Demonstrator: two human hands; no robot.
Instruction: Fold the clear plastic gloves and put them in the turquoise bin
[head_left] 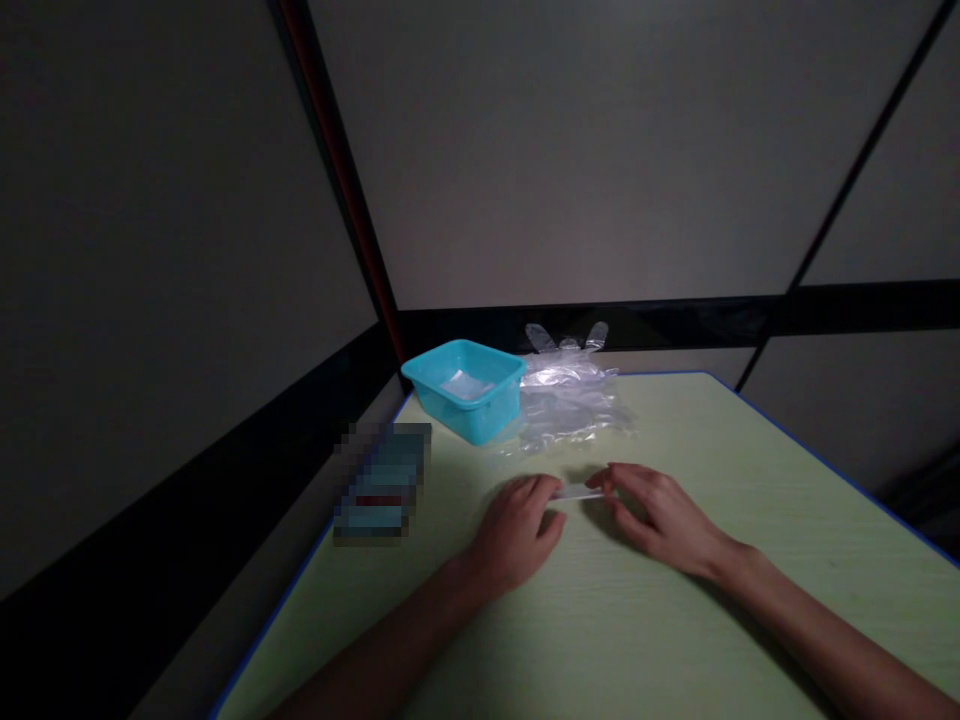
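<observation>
A small, narrow, whitish folded piece of plastic [576, 492] lies between my two hands, low over the table. The curled fingers of my left hand [517, 530] hold its left end, the thumb a little apart below. At its right end, the fingertips of my right hand [660, 515] are on it, with the thumb lower down. Beyond my hands is a loose pile of clear plastic gloves [566, 405], some glove fingers sticking up at the back. Left of the pile stands a turquoise basket [480, 415] with a whitish thing [465, 385] inside.
The pale green table [600, 640] has a blue edge. A blurred-out, pixelated flat object [384, 480] lies by its left edge. Grey wall panels [570, 150] with dark strips rise behind and at the left.
</observation>
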